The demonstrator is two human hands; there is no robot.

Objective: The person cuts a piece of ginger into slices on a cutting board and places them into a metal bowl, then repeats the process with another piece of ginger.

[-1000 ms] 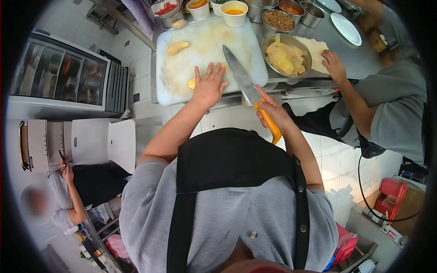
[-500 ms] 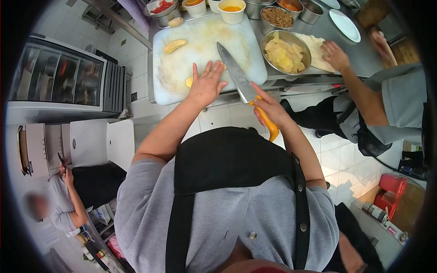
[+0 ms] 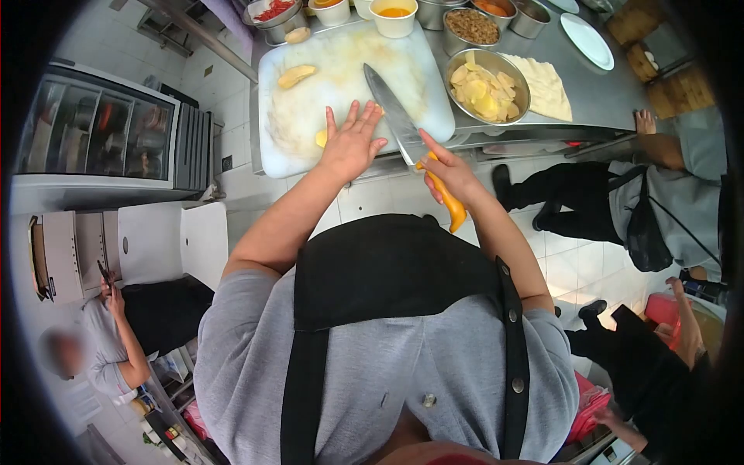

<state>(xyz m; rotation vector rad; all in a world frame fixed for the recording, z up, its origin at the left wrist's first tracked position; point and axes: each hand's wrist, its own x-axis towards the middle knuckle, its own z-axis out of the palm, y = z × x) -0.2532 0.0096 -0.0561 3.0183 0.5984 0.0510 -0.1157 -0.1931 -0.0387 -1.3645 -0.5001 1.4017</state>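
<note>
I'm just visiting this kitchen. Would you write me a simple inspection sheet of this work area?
Surface: white board with yellowish marks, on a metal counter.
Job's things: knife slanting across the board's front edge; yellow piece toward the back left; metal bowl of pale slices at the board's right.
Clutter: food containers along the back; pale sheet beside the bowl; white plate.
Grips: left hand flat, fingers spread; right hand holding the knife.
Cables: nothing seen on the counter.
Surroundings: glass-fronted cabinet at left; other people nearby.
</note>
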